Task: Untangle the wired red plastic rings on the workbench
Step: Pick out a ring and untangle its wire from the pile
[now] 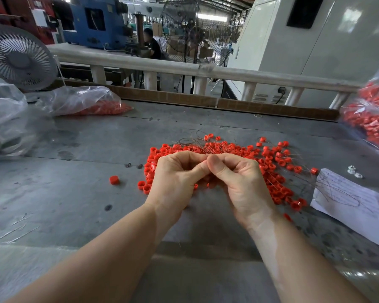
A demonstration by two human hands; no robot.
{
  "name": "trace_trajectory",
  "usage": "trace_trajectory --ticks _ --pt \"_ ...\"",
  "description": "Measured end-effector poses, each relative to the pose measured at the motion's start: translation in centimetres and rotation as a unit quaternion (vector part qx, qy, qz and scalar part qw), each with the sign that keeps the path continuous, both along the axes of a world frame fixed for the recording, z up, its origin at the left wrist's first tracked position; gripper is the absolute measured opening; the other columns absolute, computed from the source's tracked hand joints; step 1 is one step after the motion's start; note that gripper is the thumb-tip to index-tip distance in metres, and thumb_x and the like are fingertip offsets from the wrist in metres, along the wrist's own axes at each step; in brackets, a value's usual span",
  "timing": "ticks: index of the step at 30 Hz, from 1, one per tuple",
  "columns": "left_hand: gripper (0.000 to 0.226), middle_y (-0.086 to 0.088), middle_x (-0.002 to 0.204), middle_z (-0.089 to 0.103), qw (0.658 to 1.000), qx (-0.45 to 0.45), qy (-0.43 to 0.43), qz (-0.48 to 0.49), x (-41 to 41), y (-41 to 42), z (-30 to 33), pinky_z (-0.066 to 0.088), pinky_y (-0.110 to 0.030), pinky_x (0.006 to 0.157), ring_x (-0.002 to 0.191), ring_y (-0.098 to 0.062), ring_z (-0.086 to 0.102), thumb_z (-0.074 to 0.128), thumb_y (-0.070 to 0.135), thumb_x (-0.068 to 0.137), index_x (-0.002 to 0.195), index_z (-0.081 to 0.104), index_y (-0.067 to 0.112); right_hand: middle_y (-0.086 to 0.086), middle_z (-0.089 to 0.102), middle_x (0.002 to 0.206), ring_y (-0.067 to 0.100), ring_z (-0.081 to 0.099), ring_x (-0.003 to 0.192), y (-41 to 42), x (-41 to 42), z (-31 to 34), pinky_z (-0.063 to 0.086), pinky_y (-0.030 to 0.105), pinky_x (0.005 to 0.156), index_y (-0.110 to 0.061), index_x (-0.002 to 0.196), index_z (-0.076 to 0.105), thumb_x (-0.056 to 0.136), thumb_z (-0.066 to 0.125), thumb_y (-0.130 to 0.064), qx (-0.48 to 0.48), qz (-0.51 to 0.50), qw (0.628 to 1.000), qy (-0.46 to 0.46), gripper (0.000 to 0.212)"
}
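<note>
A heap of small red plastic rings strung on thin wires lies in the middle of the grey workbench. My left hand and my right hand are held together just above the heap's near side. Their fingers are curled and the thumbs meet, pinching a piece of the tangle between them. What they pinch is mostly hidden by the fingers. A single red ring lies apart on the left.
Clear bags of red rings lie at the back left and the right edge. A crumpled plastic bag and a desk fan are at the far left. A written paper sheet lies right.
</note>
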State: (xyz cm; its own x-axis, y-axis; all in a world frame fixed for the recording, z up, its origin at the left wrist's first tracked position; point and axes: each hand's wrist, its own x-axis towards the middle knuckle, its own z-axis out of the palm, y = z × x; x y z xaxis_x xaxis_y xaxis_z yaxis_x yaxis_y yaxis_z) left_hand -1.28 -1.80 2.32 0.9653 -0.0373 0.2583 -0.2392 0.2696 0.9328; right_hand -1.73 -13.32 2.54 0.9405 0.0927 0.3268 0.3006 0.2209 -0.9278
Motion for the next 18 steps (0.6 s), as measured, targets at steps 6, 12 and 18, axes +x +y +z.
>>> trace_trajectory --ticks 6,12,18 --pt "0.021 -0.013 0.078 0.073 0.999 -0.045 0.022 -0.002 0.5 0.1 -0.5 0.057 -0.029 0.064 0.071 -0.023 0.069 0.070 0.025 0.065 0.079 0.074 0.009 -0.002 0.071 0.074 0.005 0.066 0.068 0.1 0.1 0.0 0.046 0.012 0.057 -0.009 0.092 0.070 0.075 0.064 -0.026 -0.040 0.008 0.999 0.001 0.024" --pt "0.013 -0.007 0.073 0.070 0.990 -0.113 0.082 0.011 1.1 0.8 -0.5 0.055 -0.023 0.059 0.064 -0.014 0.064 0.071 0.025 0.066 0.071 0.075 0.015 -0.001 0.073 0.074 0.005 0.063 0.062 -0.5 0.5 -0.3 0.045 0.015 0.052 -0.019 0.083 0.072 0.086 0.062 -0.007 -0.118 -0.028 0.991 0.051 0.016" --pt "0.010 -0.004 0.068 0.068 0.985 -0.143 0.099 0.009 1.1 0.8 -0.2 0.051 -0.016 0.054 0.055 -0.007 0.060 0.069 0.020 0.070 0.070 0.072 0.011 -0.006 0.040 0.045 0.002 0.030 0.037 -0.9 0.7 -0.1 0.026 0.012 0.037 -0.011 0.074 0.065 0.093 0.053 -0.013 -0.123 -0.054 0.989 0.063 0.022"
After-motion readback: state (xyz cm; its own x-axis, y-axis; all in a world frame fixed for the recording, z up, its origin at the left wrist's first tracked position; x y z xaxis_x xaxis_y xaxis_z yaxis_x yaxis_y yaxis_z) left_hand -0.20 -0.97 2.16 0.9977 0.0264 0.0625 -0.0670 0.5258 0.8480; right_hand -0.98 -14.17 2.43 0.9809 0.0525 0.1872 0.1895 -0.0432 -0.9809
